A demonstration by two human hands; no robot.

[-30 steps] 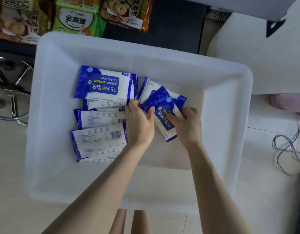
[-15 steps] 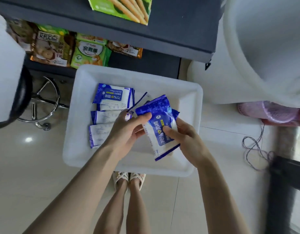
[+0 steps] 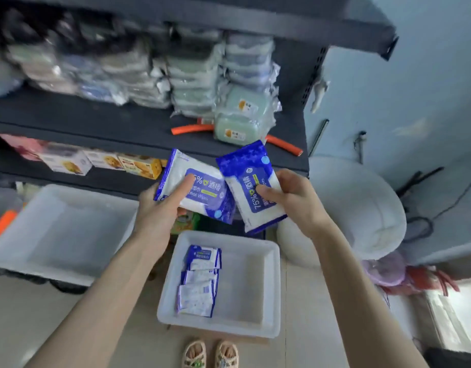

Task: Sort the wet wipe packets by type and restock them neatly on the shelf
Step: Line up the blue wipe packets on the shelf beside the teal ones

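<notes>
My left hand (image 3: 160, 211) grips a blue and white alcohol wipe packet (image 3: 200, 189), thumb across its label. A second packet of the same kind (image 3: 251, 181) is held in my right hand (image 3: 295, 200), tilted, thumb on its front. Both packets are raised in front of the dark shelf (image 3: 123, 123). Below them, on the floor, a white bin (image 3: 250, 282) holds several more blue and white wipe packets (image 3: 200, 280) stacked along its left side.
Stacks of pale wrapped packs (image 3: 215, 75) fill the shelf, with an orange tube (image 3: 282, 144) near its front edge. Snack boxes (image 3: 101, 160) sit on the lower shelf. Another white bin (image 3: 56, 232) is at left, a white round stool (image 3: 361, 208) at right.
I have stood up and lifted both hands out of the bin. Each hand now holds its own packet, raised up to shelf height.
</notes>
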